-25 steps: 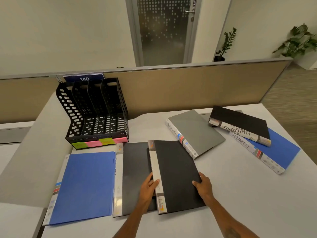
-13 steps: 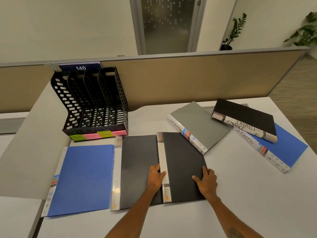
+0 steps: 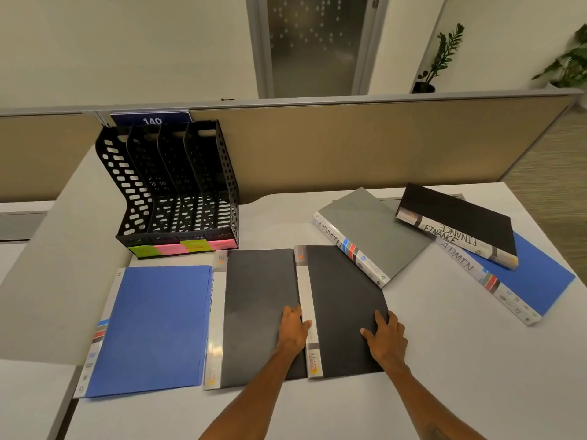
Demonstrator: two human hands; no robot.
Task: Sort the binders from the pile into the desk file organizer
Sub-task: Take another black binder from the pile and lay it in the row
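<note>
Six binders lie flat on the bench (image 3: 444,360), none in the file organizer (image 3: 178,192) yet. Under both my hands is the black folder (image 3: 343,296), its long axis running away from me, its white spine on the left side and the logo end of that spine nearest me. My left grip (image 3: 293,328) is relaxed and holds nothing: its fingers rest on the dark grey folder (image 3: 257,306) just beside that spine, and the thumb lies across the spine. My right grip (image 3: 386,339) is spread flat, palm down, pressing the cover near the right edge.

Left of my left grip, beyond the dark grey folder, lies one blue folder (image 3: 155,328). Ahead and right of my right grip sit three thicker binders: a grey ADMIN binder (image 3: 374,236), a black FINANCE binder (image 3: 460,217) and, partly beneath it, a blue ADMIN binder (image 3: 540,281). The one organizer stands ahead and left of my left grip, with four coloured labels (image 3: 184,247) along its front.
</note>
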